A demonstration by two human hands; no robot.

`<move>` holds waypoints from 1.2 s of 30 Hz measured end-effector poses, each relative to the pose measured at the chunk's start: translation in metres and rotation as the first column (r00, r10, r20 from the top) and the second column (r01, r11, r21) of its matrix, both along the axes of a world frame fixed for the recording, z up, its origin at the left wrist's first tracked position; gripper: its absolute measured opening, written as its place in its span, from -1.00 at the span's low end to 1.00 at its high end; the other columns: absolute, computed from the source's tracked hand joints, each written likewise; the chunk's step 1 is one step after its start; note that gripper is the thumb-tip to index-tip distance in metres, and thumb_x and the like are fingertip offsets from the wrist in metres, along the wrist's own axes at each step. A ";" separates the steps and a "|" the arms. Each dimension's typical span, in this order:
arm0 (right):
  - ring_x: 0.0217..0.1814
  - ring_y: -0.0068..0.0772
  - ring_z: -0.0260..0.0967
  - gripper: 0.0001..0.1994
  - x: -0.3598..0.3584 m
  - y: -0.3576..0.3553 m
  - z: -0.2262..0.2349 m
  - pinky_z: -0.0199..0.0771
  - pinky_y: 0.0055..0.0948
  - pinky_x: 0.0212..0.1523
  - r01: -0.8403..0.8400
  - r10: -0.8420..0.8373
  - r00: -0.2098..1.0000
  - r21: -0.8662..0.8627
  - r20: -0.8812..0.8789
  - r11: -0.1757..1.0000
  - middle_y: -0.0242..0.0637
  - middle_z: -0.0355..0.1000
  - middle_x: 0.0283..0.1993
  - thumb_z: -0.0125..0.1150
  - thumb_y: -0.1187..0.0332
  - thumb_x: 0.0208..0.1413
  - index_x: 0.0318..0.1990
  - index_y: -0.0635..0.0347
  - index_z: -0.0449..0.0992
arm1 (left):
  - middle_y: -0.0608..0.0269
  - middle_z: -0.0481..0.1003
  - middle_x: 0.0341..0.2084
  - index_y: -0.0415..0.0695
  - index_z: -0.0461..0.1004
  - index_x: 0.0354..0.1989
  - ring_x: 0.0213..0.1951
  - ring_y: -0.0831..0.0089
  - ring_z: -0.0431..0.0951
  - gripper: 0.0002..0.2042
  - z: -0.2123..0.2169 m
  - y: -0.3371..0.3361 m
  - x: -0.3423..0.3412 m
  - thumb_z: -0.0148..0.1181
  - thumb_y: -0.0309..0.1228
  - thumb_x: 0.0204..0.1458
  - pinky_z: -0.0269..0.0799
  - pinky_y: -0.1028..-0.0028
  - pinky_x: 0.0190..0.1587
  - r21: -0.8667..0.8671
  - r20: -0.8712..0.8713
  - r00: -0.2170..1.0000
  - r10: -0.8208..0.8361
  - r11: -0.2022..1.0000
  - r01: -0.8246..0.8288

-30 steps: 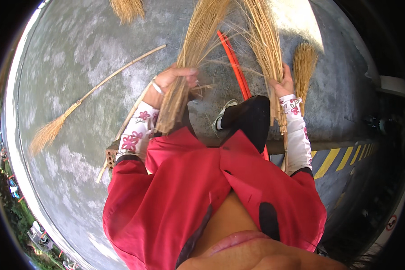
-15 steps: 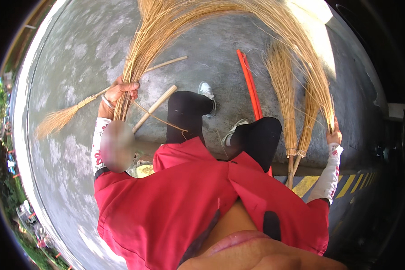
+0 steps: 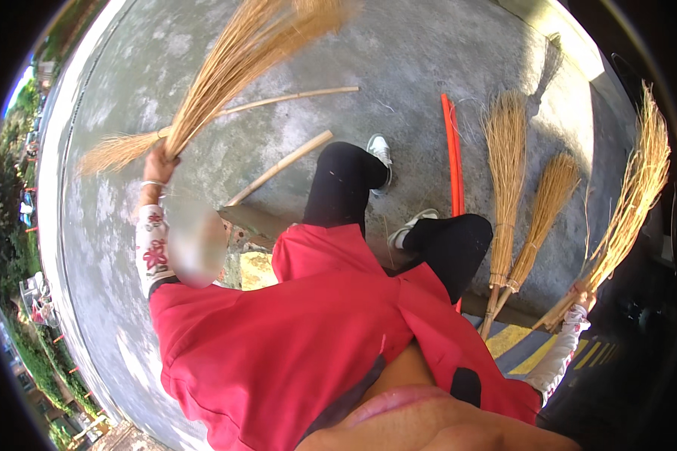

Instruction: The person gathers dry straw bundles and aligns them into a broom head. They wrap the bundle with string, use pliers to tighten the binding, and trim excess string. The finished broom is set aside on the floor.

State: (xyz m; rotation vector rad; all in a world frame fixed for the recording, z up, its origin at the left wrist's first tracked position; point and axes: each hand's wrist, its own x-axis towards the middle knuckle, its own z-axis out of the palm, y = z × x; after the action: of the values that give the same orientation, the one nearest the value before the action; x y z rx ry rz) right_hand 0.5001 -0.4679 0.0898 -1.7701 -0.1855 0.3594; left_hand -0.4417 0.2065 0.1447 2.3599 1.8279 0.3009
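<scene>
Head view, looking straight down, with the clock's hub at the middle and twelve at the top. A person's left hand (image 3: pixel 160 164), a pale band at its wrist, is between nine and ten o'clock. Its fingers are wrapped around the narrow end of a large straw bundle (image 3: pixel 226 79). The bundle fans up and away toward eleven o'clock, its far tips smeared by blur.

The right hand (image 3: pixel 583 295), small near the rim, is between three and four o'clock. It is closed around the lower part of a second straw bundle (image 3: pixel 633 199), though the exact set of its fingers is hard to make out. That bundle's bristles rise to between two and three o'clock, and short butt ends stick out below the hand.

Around them is a gray concrete floor (image 3: pixel 414 60). A finished broom (image 3: pixel 116 152) lies with its bristles near ten o'clock, partly behind the first bundle, and its slim handle reaching toward twelve. A thick pale stick (image 3: pixel 282 167) slants between ten and eleven. Two orange-red poles (image 3: pixel 453 150) lie together at two. To their right are a taller broom (image 3: pixel 504 165) and a shorter broom (image 3: pixel 547 207), between two and three, bristles upward, handles close together. A yellow-striped edge (image 3: pixel 510 342) runs near four. The person's red top (image 3: pixel 293 331) fills the view around six.
</scene>
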 end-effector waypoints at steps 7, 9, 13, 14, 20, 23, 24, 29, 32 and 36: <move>-0.56 -0.34 0.42 -0.84 -0.147 0.243 -0.036 0.53 -0.38 -0.51 -0.223 0.261 0.869 0.137 -0.421 0.965 -0.21 0.47 -0.49 0.29 0.48 -0.03 -0.30 0.38 0.54 | 0.41 0.45 -0.64 -0.18 0.52 -0.40 -0.68 0.63 0.35 -0.85 0.008 -0.024 0.132 0.42 -0.50 -0.07 0.20 0.57 -0.64 -0.334 0.729 0.644 0.232 0.942 0.039; -0.56 -0.32 0.43 -0.85 -0.189 0.311 -0.042 0.51 -0.36 -0.50 -0.263 0.386 0.795 0.308 -0.468 0.914 -0.19 0.47 -0.50 0.29 0.49 -0.03 -0.31 0.39 0.52 | 0.35 0.45 -0.65 -0.24 0.49 -0.29 -0.69 0.59 0.38 -0.85 0.027 -0.025 0.175 0.32 -0.48 0.05 0.27 0.56 -0.62 -0.349 0.804 0.561 0.197 0.920 0.177; -0.01 -0.15 0.48 -0.49 -0.270 0.413 -0.078 0.50 -0.27 0.00 -0.381 0.348 0.915 -0.152 -0.203 0.912 0.06 0.46 -0.07 0.34 0.29 0.09 0.09 0.48 0.36 | 0.32 0.40 -0.67 -0.31 0.41 -0.06 -0.69 0.54 0.37 -0.75 0.080 -0.027 0.246 0.20 -0.45 0.16 0.38 0.46 -0.54 -0.228 0.962 0.244 0.123 0.855 0.467; 0.21 -0.10 0.40 -0.34 -0.293 0.425 -0.084 0.40 -0.22 0.21 -0.260 0.343 0.930 -0.421 0.133 0.869 0.14 0.40 0.12 0.34 0.25 0.12 0.26 0.49 0.23 | 0.33 0.38 -0.69 -0.29 0.42 -0.12 -0.68 0.52 0.36 -0.80 0.096 -0.024 0.261 0.19 -0.46 0.16 0.40 0.44 -0.50 -0.157 0.986 0.131 0.101 0.823 0.546; 0.45 -0.02 0.11 -0.25 -0.367 0.400 -0.019 0.12 -0.09 0.38 -0.624 0.645 0.759 0.382 0.090 0.682 0.07 0.13 0.41 -0.02 -0.07 0.32 0.44 0.31 -0.01 | 0.40 0.37 -0.54 -0.12 0.37 0.07 -0.58 0.57 0.32 -0.69 0.161 -0.011 0.340 0.18 -0.48 0.16 0.34 0.44 -0.46 0.025 0.954 -0.185 0.237 0.553 0.833; 0.45 0.00 0.10 -0.24 -0.362 0.374 0.031 0.14 0.01 0.37 -0.531 0.768 0.639 0.695 -0.048 0.485 0.05 0.14 0.41 -0.17 -0.16 0.33 0.45 0.27 -0.01 | 0.43 0.32 -0.55 -0.16 0.38 0.02 -0.60 0.63 0.28 -0.75 0.140 -0.027 0.377 0.13 -0.49 0.18 0.28 0.51 -0.47 0.038 0.937 -0.207 0.281 0.507 0.861; 0.45 0.01 0.10 -0.24 -0.359 0.363 0.042 0.14 0.03 0.37 -0.432 0.831 0.542 0.807 -0.125 0.403 0.04 0.15 0.40 -0.21 -0.18 0.33 0.45 0.27 0.00 | 0.43 0.30 -0.52 -0.18 0.33 0.06 -0.60 0.65 0.26 -0.71 0.131 -0.032 0.387 0.12 -0.49 0.18 0.26 0.51 -0.44 0.071 0.947 -0.201 0.253 0.444 0.893; -0.21 -0.35 0.56 -0.69 -0.340 0.299 0.066 0.50 -0.43 -0.17 -0.779 0.775 0.593 -0.086 0.219 0.621 -0.20 0.58 -0.30 0.12 0.22 0.27 -0.05 0.29 0.57 | 0.39 0.33 -0.57 -0.14 0.34 0.04 -0.61 0.57 0.33 -0.68 0.067 -0.072 0.414 0.19 -0.50 0.12 0.33 0.42 -0.42 0.005 0.865 -0.190 0.465 0.369 0.929; -0.47 -0.60 0.41 -0.75 -0.360 0.264 0.060 0.40 -0.57 -0.39 -0.854 0.879 0.478 -0.229 0.011 0.467 -0.34 0.46 -0.55 0.05 0.37 0.32 -0.28 0.37 0.57 | 0.36 0.39 -0.60 -0.14 0.36 0.03 -0.58 0.50 0.44 -0.67 0.032 -0.097 0.433 0.24 -0.49 0.09 0.44 0.35 -0.37 -0.071 0.841 -0.136 0.524 0.356 0.932; -0.63 -0.73 0.19 -0.71 -0.400 0.229 0.040 0.17 -0.61 -0.58 -0.887 0.880 0.443 0.055 -0.171 0.458 -0.47 0.25 -0.69 -0.06 0.28 0.40 -0.28 0.30 0.49 | 0.17 0.53 -0.35 -0.13 0.31 0.11 -0.45 0.42 0.58 -0.61 -0.017 -0.133 0.447 0.25 -0.44 0.11 0.53 0.30 -0.28 -0.166 0.796 -0.044 0.603 0.288 0.943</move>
State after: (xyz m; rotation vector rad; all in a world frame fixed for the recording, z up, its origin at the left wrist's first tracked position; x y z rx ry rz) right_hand 0.0999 -0.2393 0.1294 -1.5204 -1.0245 1.3004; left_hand 0.0057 0.0734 0.1280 0.6965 0.1866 0.4730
